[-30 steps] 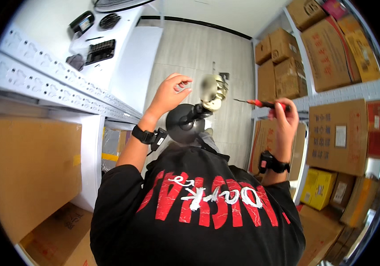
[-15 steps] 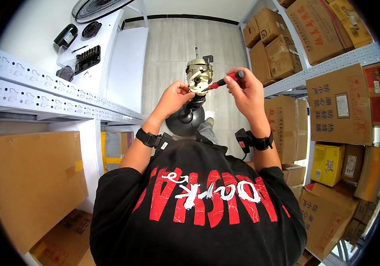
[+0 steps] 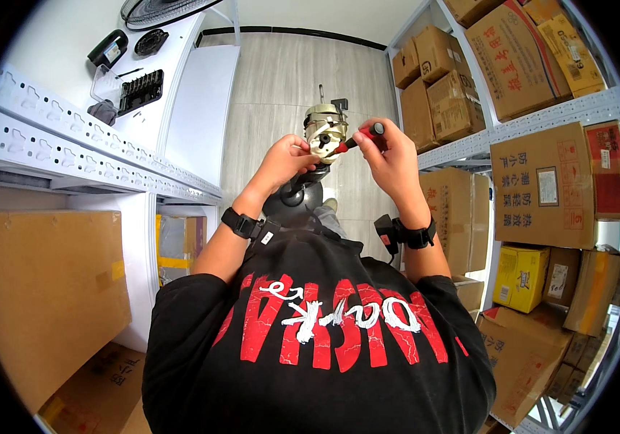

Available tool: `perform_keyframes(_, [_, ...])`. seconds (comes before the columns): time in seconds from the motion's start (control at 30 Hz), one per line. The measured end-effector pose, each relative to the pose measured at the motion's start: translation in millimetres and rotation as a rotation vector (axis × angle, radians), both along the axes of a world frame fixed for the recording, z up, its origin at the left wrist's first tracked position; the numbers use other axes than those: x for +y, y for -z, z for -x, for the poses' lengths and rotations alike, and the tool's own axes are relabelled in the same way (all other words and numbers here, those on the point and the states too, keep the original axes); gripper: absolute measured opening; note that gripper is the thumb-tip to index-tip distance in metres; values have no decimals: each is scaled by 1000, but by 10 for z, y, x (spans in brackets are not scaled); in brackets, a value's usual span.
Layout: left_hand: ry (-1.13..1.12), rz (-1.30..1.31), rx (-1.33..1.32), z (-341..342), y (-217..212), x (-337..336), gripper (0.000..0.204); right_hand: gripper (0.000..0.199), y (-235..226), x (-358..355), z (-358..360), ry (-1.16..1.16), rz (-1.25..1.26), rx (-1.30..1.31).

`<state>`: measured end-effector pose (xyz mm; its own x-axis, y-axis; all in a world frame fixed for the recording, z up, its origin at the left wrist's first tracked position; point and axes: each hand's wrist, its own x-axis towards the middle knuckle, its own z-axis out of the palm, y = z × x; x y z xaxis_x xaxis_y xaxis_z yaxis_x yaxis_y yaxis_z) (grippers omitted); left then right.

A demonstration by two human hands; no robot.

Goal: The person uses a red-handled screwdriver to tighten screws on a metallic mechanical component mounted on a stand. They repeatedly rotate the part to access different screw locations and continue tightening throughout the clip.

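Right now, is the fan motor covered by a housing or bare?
Bare. The motor shows its metal frame and shaft with no housing, left hand steadying it while the right hand holds a red-handled screwdriver against it.

The white work table [image 3: 194,87] stands at upper left. On it, taking the black bit holder [image 3: 140,90] as landmark: a clear plastic tray [image 3: 104,81] lies just left of it, a grey cloth [image 3: 102,111] below-left, a black round part [image 3: 149,41] above it, and a dark bottle-shaped item [image 3: 108,48] above-left. A fan guard [image 3: 161,10] rests at the table's far end. The metal shelving [image 3: 541,116] at right carries brown cardboard boxes [image 3: 440,79].
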<state>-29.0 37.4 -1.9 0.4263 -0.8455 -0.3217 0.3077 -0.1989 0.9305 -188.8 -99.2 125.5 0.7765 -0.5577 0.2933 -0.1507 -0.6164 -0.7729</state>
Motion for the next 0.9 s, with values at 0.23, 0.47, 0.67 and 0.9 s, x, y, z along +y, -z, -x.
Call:
perform_keyframes(0.23, [14, -9, -25, 4, 24, -29, 27, 21, -12, 42, -3, 0, 55, 7])
perform_keyframes(0.47, [7, 14, -26, 20, 22, -35, 28, 23, -24, 57, -18, -4, 79, 2])
perform_keyframes(0.67, [8, 31, -12, 19, 81, -46, 29, 22, -37, 85, -34, -23, 119, 17])
perform_keyframes(0.9, [19, 44, -26, 13, 96, -51, 30, 17, -232, 145, -133, -145, 62, 198])
